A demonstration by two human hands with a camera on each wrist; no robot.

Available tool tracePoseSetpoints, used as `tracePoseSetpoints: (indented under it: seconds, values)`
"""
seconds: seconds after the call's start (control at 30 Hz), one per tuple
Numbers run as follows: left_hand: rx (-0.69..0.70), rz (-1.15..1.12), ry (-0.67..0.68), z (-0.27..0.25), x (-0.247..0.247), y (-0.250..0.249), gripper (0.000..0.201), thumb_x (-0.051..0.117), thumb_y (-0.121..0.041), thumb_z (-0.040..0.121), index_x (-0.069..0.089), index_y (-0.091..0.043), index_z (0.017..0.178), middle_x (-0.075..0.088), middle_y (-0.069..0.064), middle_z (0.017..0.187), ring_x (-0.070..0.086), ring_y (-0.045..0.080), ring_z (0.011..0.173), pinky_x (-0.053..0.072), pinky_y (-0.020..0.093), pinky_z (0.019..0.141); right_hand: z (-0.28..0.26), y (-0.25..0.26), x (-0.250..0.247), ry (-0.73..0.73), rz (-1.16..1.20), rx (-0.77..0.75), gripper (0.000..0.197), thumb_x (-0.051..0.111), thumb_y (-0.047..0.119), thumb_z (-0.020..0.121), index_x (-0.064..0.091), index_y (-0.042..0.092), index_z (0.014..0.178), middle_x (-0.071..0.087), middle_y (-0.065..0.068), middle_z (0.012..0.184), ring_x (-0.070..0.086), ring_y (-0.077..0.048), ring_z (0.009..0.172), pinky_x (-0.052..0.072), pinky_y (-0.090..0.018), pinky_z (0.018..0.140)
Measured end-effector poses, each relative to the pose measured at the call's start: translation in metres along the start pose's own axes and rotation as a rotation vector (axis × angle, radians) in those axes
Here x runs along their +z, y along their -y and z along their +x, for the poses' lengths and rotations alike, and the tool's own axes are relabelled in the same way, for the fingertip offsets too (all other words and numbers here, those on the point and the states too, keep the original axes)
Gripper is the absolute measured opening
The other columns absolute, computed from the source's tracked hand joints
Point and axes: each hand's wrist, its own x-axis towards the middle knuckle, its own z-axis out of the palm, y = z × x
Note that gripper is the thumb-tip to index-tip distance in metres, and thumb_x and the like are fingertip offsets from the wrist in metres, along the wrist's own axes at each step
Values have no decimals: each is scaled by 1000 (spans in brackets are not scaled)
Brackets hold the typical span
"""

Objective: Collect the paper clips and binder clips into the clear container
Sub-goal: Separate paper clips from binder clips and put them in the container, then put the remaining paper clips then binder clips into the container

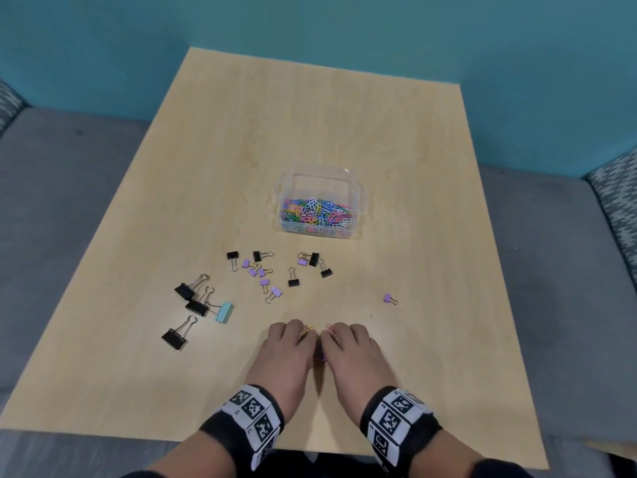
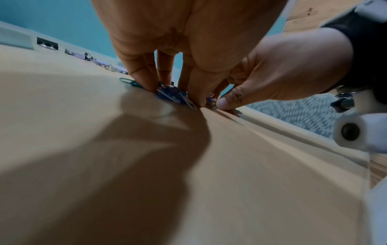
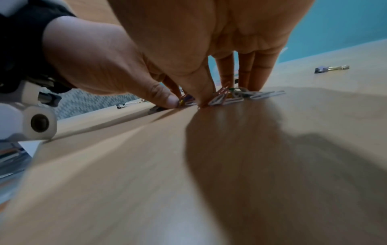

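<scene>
Both hands rest on the wooden table [image 1: 413, 236] near its front edge, fingertips together around a small pile of coloured paper clips [image 1: 319, 338]. My left hand [image 1: 303, 334] pinches blue paper clips [image 2: 176, 97] between thumb and fingers, and a green clip [image 2: 125, 81] sticks out beside it. My right hand [image 1: 332, 334] pinches white and pink paper clips [image 3: 230, 99] against the table. The clear container [image 1: 286, 188] stands farther back at the centre, open and holding many coloured paper clips. Black, purple and teal binder clips [image 1: 263, 282] lie scattered between it and my hands.
Larger black binder clips [image 1: 186, 291] and a teal one [image 1: 224, 312] lie to the left. A lone purple binder clip [image 1: 389, 298] sits to the right, also seen in the right wrist view [image 3: 322, 69]. Grey upholstered seating surrounds the table.
</scene>
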Motion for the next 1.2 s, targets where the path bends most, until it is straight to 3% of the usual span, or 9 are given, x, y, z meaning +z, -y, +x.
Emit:
tracePoseSetpoints:
  seconds: [0.2, 0.37, 0.47, 0.53, 0.63, 0.73, 0.9, 1.03, 1.2]
  values:
    - [21, 39, 0, 8, -7, 5, 46, 71, 6, 50, 49, -22, 79, 43, -2, 84, 31, 15, 72, 31, 25, 53, 8, -7, -9, 91, 8, 4, 51, 72, -3, 46, 57, 13, 92, 55, -8, 92, 52, -28, 79, 43, -32, 56]
    - [12, 87, 26, 15, -13, 9, 46, 67, 9, 45, 44, -22, 70, 39, -4, 75, 22, 12, 67, 23, 25, 49, 12, -12, -22, 159, 35, -38, 49, 61, -6, 71, 46, 9, 115, 45, -11, 112, 41, -29, 98, 29, -33, 69]
    - [1, 40, 48, 19, -16, 13, 46, 70, 9, 43, 45, -22, 66, 42, -4, 71, 24, 11, 63, 23, 24, 46, 18, -15, -24, 194, 79, 0, 44, 60, -4, 73, 45, 10, 112, 43, -8, 109, 38, -25, 90, 26, -30, 68]
    - [-28, -12, 66, 21, -18, 14, 41, 71, 7, 46, 46, -21, 64, 43, -3, 68, 28, 12, 57, 24, 25, 44, 23, -17, -22, 200, 139, 38, 30, 57, -3, 75, 44, 14, 96, 41, -5, 97, 34, -22, 81, 22, -27, 58]
    - [-119, -132, 83, 25, -22, 15, 20, 63, 2, 70, 54, -15, 70, 47, -1, 74, 44, 19, 59, 36, 31, 48, 29, -20, -20, 197, 204, 114, 25, 44, -5, 77, 36, 18, 82, 34, 2, 86, 35, -23, 73, 15, -22, 48]
    - [-194, -253, 95, 27, -30, 17, 12, 53, -6, 84, 58, -15, 77, 49, -4, 80, 50, 17, 67, 42, 28, 60, 32, -25, -22, 215, 290, 168, 19, 43, -3, 79, 44, 16, 83, 41, 2, 85, 40, -21, 69, 21, -19, 49]
    - [-280, -463, 153, 32, -49, 28, 12, 59, -12, 81, 62, -22, 75, 56, -9, 81, 55, 8, 73, 47, 24, 67, 38, -38, -33, 299, 410, 175, 18, 48, 9, 81, 47, 27, 78, 51, 6, 84, 51, -17, 75, 36, -26, 59]
    - [-366, -709, 181, 45, -76, 32, 16, 66, -9, 76, 64, -22, 67, 64, -7, 69, 59, 7, 59, 48, 20, 56, 47, -49, -55, 374, 591, 200, 20, 58, 11, 78, 49, 27, 70, 54, 9, 68, 50, -6, 56, 43, -26, 55]
    - [-403, -1002, 96, 94, -118, 46, 18, 67, 6, 74, 65, -10, 66, 59, 6, 54, 52, 18, 45, 42, 26, 46, 93, -67, -94, 309, 937, 302, 20, 60, -2, 74, 57, 17, 71, 55, 1, 52, 54, -15, 40, 41, -37, 50]
